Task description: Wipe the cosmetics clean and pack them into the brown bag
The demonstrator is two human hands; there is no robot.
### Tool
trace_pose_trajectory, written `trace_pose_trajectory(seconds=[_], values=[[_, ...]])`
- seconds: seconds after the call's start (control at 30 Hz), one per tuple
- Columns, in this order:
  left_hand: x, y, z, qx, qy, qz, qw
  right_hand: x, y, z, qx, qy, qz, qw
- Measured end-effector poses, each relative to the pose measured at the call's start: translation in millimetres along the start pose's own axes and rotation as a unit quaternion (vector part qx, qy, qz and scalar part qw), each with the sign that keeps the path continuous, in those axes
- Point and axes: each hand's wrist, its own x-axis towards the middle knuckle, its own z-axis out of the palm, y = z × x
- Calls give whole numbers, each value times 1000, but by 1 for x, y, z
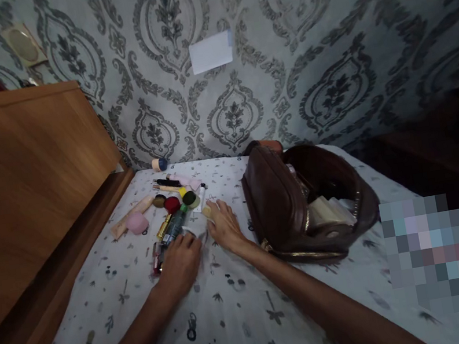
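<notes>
My left hand (182, 257) is low over the bedsheet at the near edge of a group of cosmetics, its fingers curled down. A small white piece (188, 231) shows at its fingertips; the rest of what it holds, if anything, is hidden. My right hand (225, 225) lies just to the right, fingers bent around a small item with a pale yellow round end (207, 212). Nearest the hands are a dark bottle with a green cap (174, 226), a gold tube (164, 227), a red round container (172, 205), a dark green round lid (188, 197) and a white tube (202, 193).
An open brown leather bag (273, 200) with pale packets (328, 213) inside stands at the right. Further left lie a pink round item (136, 223) and a beige tube (122, 228). A wooden panel (31, 199) borders the left; a patterned wall (230, 101) rises behind.
</notes>
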Motion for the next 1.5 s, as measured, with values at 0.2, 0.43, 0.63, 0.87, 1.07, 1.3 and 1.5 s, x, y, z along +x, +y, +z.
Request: trace_pose_trajectory(seconds=[0.2, 0.43, 0.63, 0.87, 1.07, 1.3, 1.5], values=[[-4, -2, 5, -7, 25, 7, 1000, 12, 13, 14, 17, 17, -5, 1000], [-7, -5, 12, -45, 57, 15, 997, 19, 27, 23, 68, 17, -36, 997], [-6, -10, 8, -80, 95, 20, 992, 13, 32, 30, 61, 68, -34, 995], [58, -57, -29, -93, 97, -22, 991, 12, 32, 31, 91, 82, -37, 992], [143, -99, -22, -69, 20, -71, 995, 12, 32, 28, 105, 73, -35, 991], [179, -119, -2, -75, -87, -39, 993, 11, 27, 22, 116, 56, -45, 991], [177, -122, -1, -98, -50, -44, 993, 12, 27, 23, 124, 58, -50, 989]])
